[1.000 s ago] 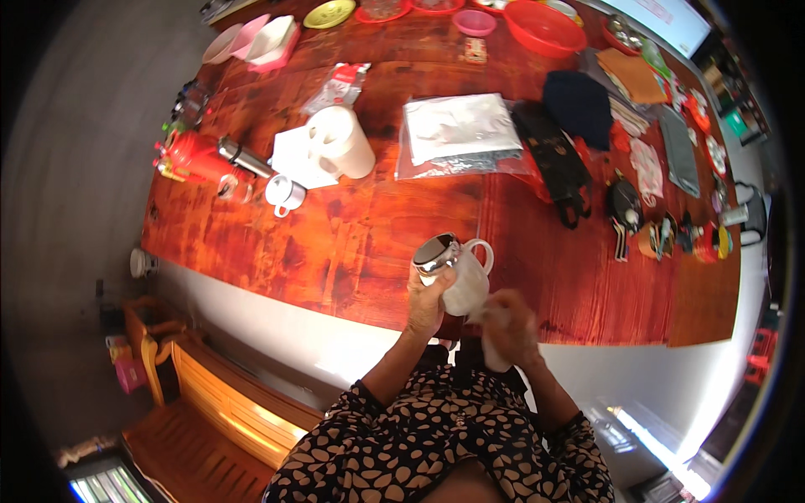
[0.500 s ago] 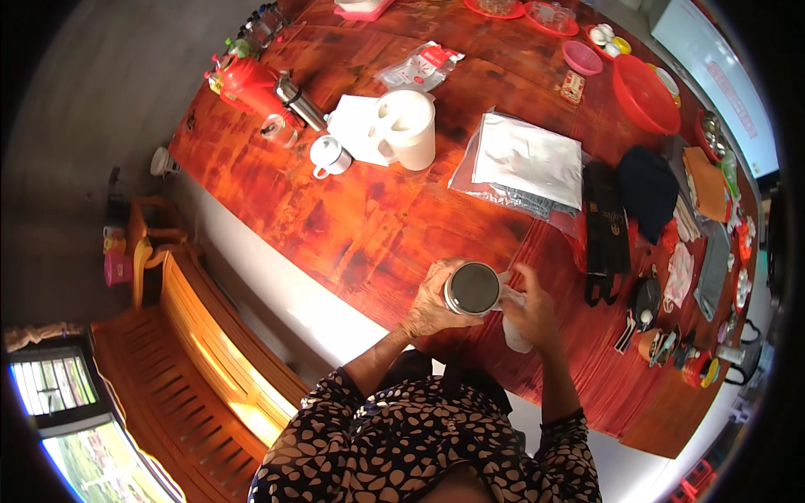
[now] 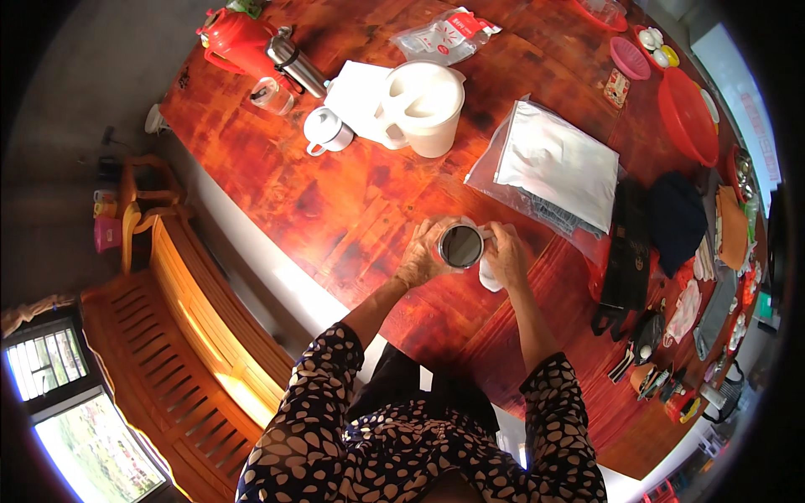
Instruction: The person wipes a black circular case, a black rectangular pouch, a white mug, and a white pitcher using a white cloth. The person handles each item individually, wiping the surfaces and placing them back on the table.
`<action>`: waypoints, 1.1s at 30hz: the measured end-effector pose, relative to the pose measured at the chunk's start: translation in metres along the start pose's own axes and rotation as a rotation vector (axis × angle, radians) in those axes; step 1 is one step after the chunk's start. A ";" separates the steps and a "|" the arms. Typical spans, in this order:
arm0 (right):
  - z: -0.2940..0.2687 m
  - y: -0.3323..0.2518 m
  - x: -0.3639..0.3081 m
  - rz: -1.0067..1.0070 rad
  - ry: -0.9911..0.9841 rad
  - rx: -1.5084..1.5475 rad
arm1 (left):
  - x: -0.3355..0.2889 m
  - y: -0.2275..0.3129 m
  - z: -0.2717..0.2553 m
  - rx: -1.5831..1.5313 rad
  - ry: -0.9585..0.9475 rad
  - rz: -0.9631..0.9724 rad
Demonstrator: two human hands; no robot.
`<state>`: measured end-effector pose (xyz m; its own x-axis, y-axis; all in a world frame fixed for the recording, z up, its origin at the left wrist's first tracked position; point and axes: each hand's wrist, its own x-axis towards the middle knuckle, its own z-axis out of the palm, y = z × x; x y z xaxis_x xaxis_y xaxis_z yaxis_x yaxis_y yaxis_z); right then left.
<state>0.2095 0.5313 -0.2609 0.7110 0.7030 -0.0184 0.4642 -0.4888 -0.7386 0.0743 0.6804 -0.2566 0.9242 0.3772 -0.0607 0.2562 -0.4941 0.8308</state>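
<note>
A mug with a dark round top [image 3: 461, 246] and a shiny metal rim is between my hands above the near part of the table. My left hand [image 3: 424, 253] wraps around its left side, fingers closed on it. My right hand [image 3: 506, 258] is at the mug's right side, by the handle, fingers bent around a white cloth or tissue [image 3: 490, 277] that hangs below them. The fingers partly hide the cloth and the handle. Whether the dark top is a lid or the inside, I cannot tell.
Beyond my hands stand a white pitcher [image 3: 428, 109], a small white lidded mug [image 3: 327, 130], a glass [image 3: 272, 96], a steel flask [image 3: 295, 63] and a red kettle [image 3: 239, 42]. A plastic-wrapped packet [image 3: 558, 163], a black bag [image 3: 625, 251] and a red basin [image 3: 688, 117] lie right. A wooden bench [image 3: 193, 318] is left.
The view has shifted. My hands and the mug are farther out over the table. My right fingers, raised and spread before, have come in against the mug's side.
</note>
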 end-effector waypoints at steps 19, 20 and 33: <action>0.036 0.039 0.059 0.207 0.038 -0.031 | 0.077 -0.053 0.008 -0.163 -0.067 0.024; 0.037 0.039 0.059 0.210 0.047 -0.023 | 0.077 -0.053 0.006 -0.172 -0.066 0.048; 0.030 0.038 0.054 0.203 0.058 -0.018 | 0.057 -0.040 -0.049 0.007 0.616 -0.022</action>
<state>0.2496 0.5664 -0.3100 0.8195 0.5590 -0.1264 0.3179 -0.6269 -0.7113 0.1028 0.7603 -0.2657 0.5852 0.7699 0.2545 0.2773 -0.4849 0.8294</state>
